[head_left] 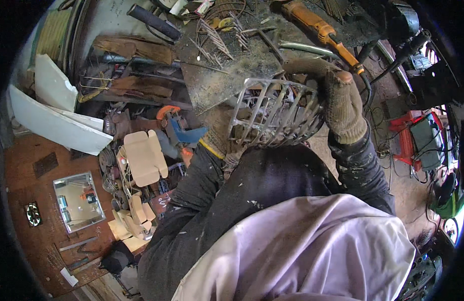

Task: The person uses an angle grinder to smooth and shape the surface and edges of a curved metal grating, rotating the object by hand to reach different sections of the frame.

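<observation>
Metal cage point(279, 106), all slim bars with gaps between them, is tipped at an angle right above the person's lap, just at the near edge of the worktop point(204, 85). Right hand point(341, 100), in a grubby knit glove, is curled around the cage's upper right end, with the fingers bent over toward the far side. Left hand point(219, 130), also gloved with a yellow cuff, is down at the cage's lower left side. Its fingers are mostly hidden, so I can't tell if they're pinching a bar or just resting there.

Worktop's pretty messy: a pile of twisted rods point(217, 40) beyond the cage, a dark tube point(154, 22) off at the far left, and an orange power tool point(315, 25) lying at the far right with its cord trailing down. Over on the left you've got white panels point(56, 120) leaning about, a flattened bit of cardboard point(143, 159) and a framed glass pane point(79, 213). On the right, a red frame point(403, 135) sits among loose cables.
</observation>
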